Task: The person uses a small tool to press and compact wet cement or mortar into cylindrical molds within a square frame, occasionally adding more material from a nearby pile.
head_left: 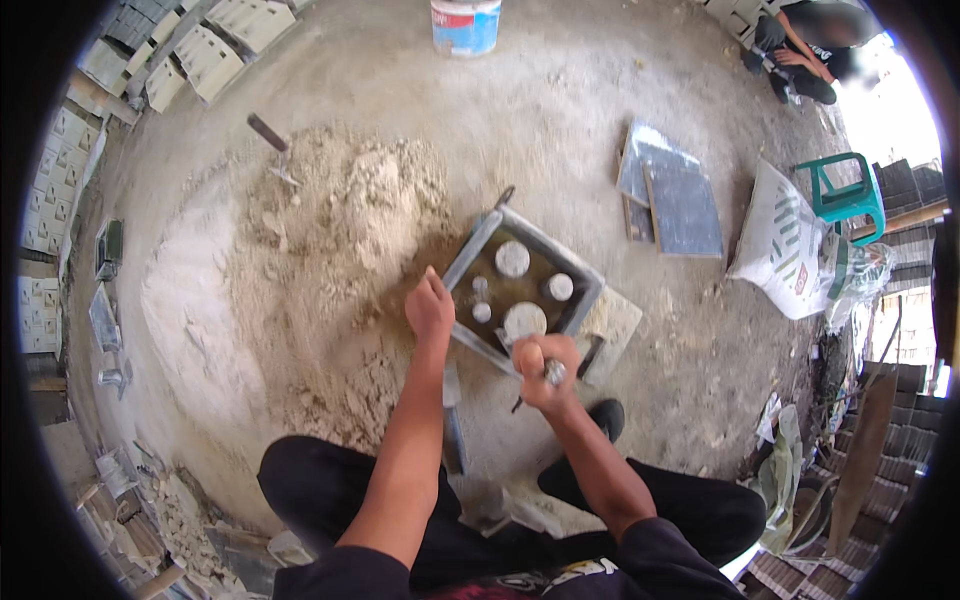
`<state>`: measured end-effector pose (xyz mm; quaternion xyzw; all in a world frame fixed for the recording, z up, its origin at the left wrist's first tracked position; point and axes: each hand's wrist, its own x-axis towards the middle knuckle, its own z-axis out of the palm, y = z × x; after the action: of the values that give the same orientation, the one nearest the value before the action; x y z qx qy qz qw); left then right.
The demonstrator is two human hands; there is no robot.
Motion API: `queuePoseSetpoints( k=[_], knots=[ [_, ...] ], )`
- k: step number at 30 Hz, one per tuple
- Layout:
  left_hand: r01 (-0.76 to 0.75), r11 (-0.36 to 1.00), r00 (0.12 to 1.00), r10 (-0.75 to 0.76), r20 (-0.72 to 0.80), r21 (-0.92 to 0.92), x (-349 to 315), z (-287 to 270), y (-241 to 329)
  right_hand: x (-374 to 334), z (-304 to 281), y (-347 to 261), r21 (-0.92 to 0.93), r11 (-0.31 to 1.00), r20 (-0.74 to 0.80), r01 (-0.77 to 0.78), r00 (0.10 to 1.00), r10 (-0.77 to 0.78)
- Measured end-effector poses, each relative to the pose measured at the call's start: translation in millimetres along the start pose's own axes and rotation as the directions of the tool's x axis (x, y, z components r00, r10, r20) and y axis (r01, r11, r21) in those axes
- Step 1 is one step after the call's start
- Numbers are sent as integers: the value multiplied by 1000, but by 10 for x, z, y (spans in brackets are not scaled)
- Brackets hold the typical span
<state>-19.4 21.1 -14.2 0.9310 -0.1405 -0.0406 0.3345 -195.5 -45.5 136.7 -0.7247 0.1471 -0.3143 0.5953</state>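
The square metal mould (pixel 522 290) sits on the dusty ground just right of the sand heap (pixel 340 250), one corner on a flat slab (pixel 615 322); inside it stand several round pale inserts (pixel 512 258). In the head view, the left hand (pixel 430 308) is closed into a fist at the mould's left edge, touching the frame; whether it grips anything cannot be told. The right hand (pixel 545 368) is clenched around a small metal-tipped tool (pixel 554 373) at the mould's near corner. A shovel (pixel 270 135) sticks into the heap. Farther off are a white and blue bucket (pixel 465 25), grey tiles (pixel 670 195), a white sack (pixel 785 245) and a green plastic chair (pixel 850 195).
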Motion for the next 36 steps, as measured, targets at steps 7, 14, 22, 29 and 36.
queuePoseSetpoints(
  k=[7,14,22,29,36],
  knots=[
    [-55,991,997,61,46,-118,69,26,-16,386,215,84,1,999,74,32,997,-32],
    [-35,984,982,66,176,-176,145,-33,-31,432,532,125,-72,995,-12,-72,997,71],
    [136,932,987,-101,122,-335,104,-38,-14,941,802,291,-18,991,-254,-130,960,122],
    [149,940,989,-144,41,-306,93,2,51,1155,752,279,-224,974,-28,-34,999,29],
    [141,929,990,-138,34,-341,68,1,56,1109,758,277,-311,950,-29,-13,1000,4]
  ],
)
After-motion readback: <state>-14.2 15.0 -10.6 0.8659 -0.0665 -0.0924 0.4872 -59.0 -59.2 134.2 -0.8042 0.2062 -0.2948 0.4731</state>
